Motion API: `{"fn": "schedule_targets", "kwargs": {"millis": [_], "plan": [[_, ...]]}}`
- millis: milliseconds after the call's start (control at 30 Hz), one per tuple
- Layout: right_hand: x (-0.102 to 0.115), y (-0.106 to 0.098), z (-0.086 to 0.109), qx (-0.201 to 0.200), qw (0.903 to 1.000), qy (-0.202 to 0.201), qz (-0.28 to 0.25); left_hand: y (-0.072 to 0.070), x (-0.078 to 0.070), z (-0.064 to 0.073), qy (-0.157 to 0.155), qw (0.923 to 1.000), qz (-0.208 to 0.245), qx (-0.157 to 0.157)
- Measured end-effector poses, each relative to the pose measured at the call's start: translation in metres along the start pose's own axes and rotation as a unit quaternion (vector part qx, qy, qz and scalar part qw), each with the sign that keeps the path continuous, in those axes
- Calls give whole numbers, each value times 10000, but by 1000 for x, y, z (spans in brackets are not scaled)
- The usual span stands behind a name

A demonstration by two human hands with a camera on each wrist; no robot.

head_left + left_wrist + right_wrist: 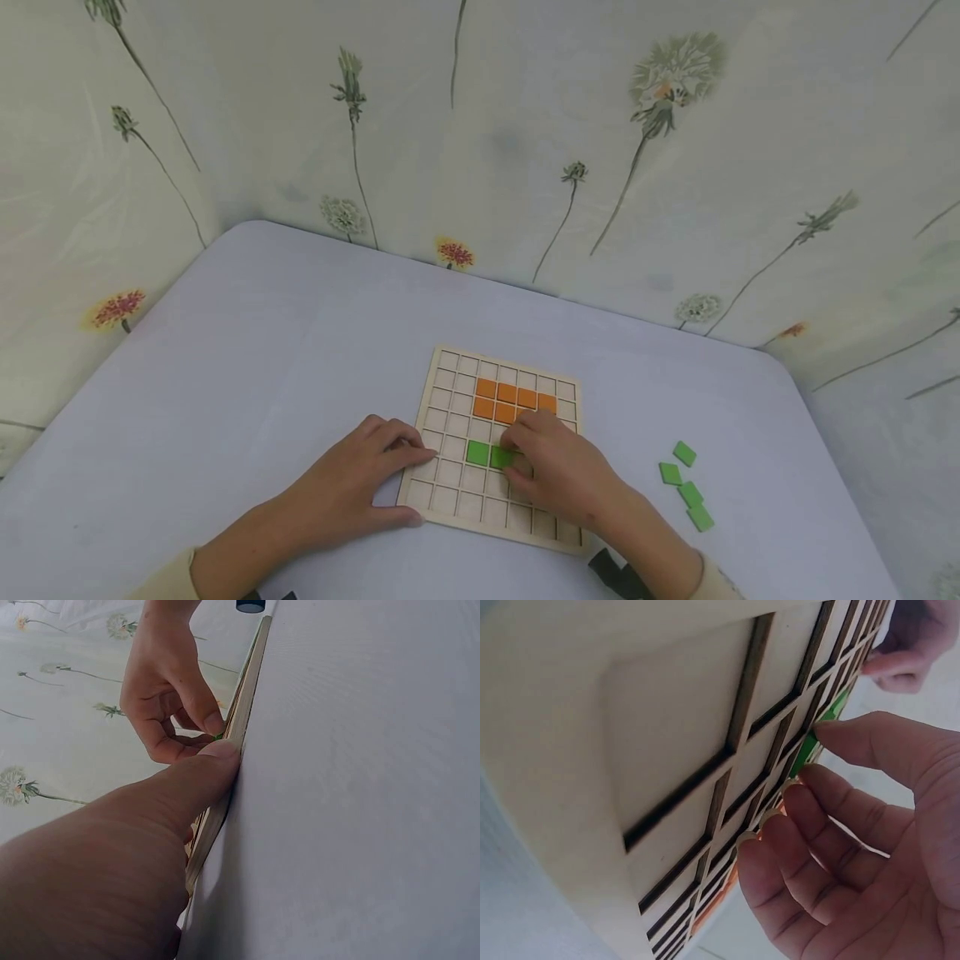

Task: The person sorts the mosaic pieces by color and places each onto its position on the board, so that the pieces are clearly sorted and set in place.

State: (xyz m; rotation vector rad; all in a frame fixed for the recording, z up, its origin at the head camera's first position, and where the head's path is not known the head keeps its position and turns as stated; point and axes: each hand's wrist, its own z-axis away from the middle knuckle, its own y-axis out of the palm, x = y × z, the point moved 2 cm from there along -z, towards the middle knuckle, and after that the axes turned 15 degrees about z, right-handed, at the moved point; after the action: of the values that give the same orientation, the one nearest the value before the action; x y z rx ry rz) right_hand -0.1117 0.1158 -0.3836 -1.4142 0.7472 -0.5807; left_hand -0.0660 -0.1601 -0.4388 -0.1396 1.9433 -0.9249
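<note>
A square wooden grid board (457, 507) lies on the table. Several orange tiles (507, 393) fill two rows of cells toward its far side; the right hand partly covers them. Nearer the middle, one green tile (477, 452) sits in a cell. Beside it my right hand (558, 467) pinches another green tile (499, 457) at the adjoining cell, between thumb and fingertips, as the right wrist view also shows. My left hand (352, 479) rests at the board's near left corner, index finger on the left side, thumb (214, 761) pressed against the edge.
Several loose green tiles (690, 494) lie on the pale tablecloth (300, 333) to the right of the board. A dark object (617, 575) lies at the near edge, below the right forearm. A flower-patterned wall covering (510, 150) stands behind the table.
</note>
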Motion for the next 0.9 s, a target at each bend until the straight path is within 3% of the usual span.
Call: {"fn": "schedule_targets", "kwargs": {"millis": [233,467,900], "plan": [[-3,0,4,20,9999,30,-99,0,-3,-5,-43,9999,-61,96],[-5,1,4,44,9997,-3,-235,4,-5,-2,-399,9988,-146,233],[-8,2,16,219,9988,284,-328,12,-12,2,-267,9990,-351,52]]}}
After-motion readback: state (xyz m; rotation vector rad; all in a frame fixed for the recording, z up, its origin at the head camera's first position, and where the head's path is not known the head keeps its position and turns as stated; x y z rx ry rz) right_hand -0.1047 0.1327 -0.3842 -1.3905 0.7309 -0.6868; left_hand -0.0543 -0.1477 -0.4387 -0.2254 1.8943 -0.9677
